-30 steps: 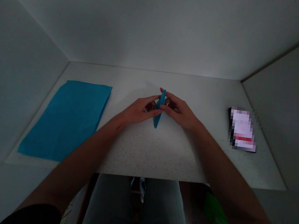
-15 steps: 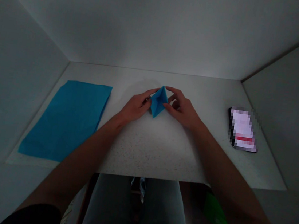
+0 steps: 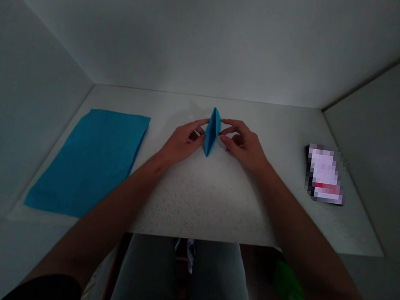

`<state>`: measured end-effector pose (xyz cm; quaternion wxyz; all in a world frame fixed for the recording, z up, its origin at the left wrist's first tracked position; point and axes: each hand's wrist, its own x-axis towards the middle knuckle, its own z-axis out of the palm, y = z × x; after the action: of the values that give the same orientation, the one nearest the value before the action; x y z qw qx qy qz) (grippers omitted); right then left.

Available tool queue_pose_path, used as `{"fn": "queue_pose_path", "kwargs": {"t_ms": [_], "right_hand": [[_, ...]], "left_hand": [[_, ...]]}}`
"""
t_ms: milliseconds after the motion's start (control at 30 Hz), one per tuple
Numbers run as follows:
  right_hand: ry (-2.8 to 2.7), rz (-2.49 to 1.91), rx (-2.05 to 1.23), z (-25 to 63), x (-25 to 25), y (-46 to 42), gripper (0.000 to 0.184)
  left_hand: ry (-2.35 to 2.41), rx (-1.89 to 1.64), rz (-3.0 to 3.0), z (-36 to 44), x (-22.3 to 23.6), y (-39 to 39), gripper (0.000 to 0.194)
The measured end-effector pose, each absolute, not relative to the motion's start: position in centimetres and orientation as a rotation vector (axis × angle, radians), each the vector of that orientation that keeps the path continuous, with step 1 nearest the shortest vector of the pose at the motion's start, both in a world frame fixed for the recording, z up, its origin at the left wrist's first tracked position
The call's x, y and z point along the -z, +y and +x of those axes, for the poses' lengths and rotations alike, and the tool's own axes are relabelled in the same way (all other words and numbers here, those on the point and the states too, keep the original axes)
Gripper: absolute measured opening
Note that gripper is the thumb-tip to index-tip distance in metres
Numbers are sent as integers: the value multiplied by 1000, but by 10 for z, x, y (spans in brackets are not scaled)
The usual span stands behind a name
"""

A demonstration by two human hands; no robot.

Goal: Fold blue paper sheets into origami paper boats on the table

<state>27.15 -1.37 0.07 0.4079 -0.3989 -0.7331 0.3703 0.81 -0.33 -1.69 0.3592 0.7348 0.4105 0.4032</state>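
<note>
A small folded piece of blue paper (image 3: pixel 212 132) stands between my two hands over the middle of the white table, its pocket a narrow slit running from top to bottom. My left hand (image 3: pixel 185 140) grips its left side, index finger near the upper edge and thumb lower down. On the other side, my right hand (image 3: pixel 242 143) has its fingers curled, with the index fingertip and thumb at the paper's right edge. The fingertips partly cover the paper's sides.
A larger blue paper sheet (image 3: pixel 91 160) lies flat on the left of the white table (image 3: pixel 193 203). At the right lies a phone (image 3: pixel 325 174) with a blurred screen. Walls enclose the back and both sides. Something green (image 3: pixel 292 290) is below the table at the right.
The folded paper has gone from a wide, open diamond to a narrow upright one. Its sides have come closer together, and my left fingers have shifted slightly right.
</note>
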Motion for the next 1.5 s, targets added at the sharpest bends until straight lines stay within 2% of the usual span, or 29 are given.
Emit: {"fn": "queue_pose_path", "kwargs": {"t_ms": [133, 300, 433, 567, 700, 800, 867, 933, 1000, 1133, 1200, 1500], "right_hand": [[-1918, -997, -881, 273, 2, -11, 65], [-2031, -987, -806, 275, 6, -8, 50], [-2109, -964, -700, 281, 5, -5, 39], [-2248, -933, -667, 294, 3, -1, 28], [-2366, -961, -748, 302, 5, 1, 31], [-2346, -974, -739, 298, 7, 1, 34], [-2338, -968, -715, 294, 9, 1, 35], [-2328, -964, -702, 291, 10, 1, 36], [-2301, -983, -691, 290, 11, 1, 38], [-2253, -1059, -633, 291, 14, 3, 52], [-2252, -1058, -605, 292, 16, 4, 53], [-2067, -973, -831, 282, 9, -1, 36]], "left_hand": [[1038, -970, 1982, 8, 12, -6, 65], [1074, -989, 2111, 5, 12, -3, 69], [1117, -933, 2189, -2, 12, 1, 56], [1079, -726, 2299, -10, 11, 2, 44], [1127, -483, 2432, -11, 9, -1, 40], [1189, -430, 2431, -7, 6, -4, 34], [1270, -458, 2405, -3, 4, -6, 49], [1385, -503, 2350, 0, 2, -9, 76], [1469, -525, 2300, 2, 1, -10, 86], [1447, -593, 2251, 1, 6, -7, 61], [1386, -694, 2183, 0, 11, -3, 55], [1003, -1046, 1814, 8, 11, -3, 53]]}}
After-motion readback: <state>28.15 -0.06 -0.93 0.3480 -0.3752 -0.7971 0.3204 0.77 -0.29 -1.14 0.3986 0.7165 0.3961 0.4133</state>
